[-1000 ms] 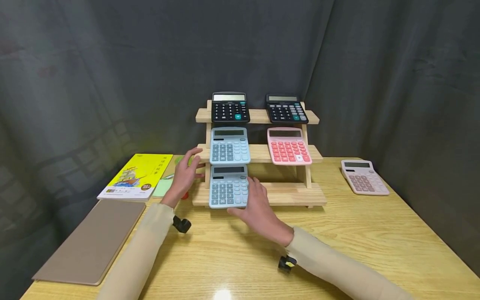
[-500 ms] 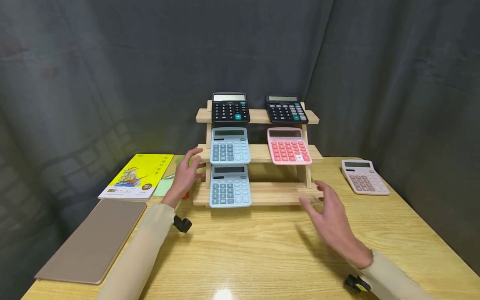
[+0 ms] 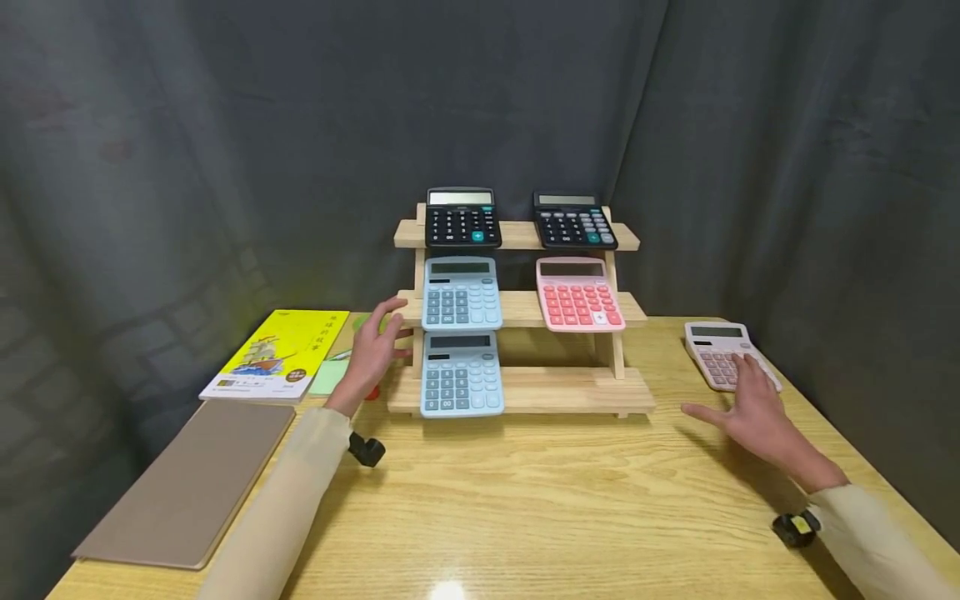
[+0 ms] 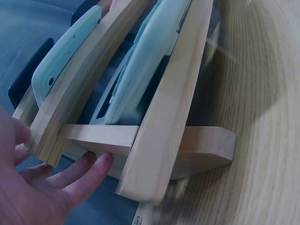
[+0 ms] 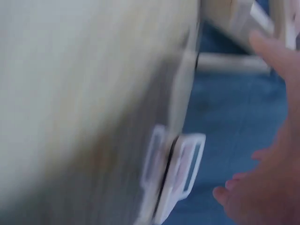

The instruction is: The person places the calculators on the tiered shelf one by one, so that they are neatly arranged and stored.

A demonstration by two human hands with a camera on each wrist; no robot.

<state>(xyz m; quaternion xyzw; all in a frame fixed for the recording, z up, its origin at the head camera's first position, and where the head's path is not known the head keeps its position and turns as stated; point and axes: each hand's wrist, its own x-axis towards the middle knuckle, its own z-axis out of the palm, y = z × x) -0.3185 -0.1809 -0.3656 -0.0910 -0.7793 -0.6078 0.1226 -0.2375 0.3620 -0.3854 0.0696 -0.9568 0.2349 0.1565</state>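
A three-tier wooden rack stands at the back of the table. It carries two black calculators on top, a light blue one and a coral one in the middle, and a second light blue one at the bottom left. My left hand rests against the rack's left end with relaxed fingers touching the side post. My right hand is spread open, its fingertips over the near edge of a pale pink calculator lying on the table at the right. The right wrist view is blurred.
A yellow book, a green note and a brown notebook lie at the left. The bottom shelf's right half is bare. The pale pink calculator sits close to the table's right edge. Dark curtains hang behind.
My right hand left the bottom blue calculator on the rack and swept right across the table to the pale pink calculator. The left hand stayed at the rack's left end.
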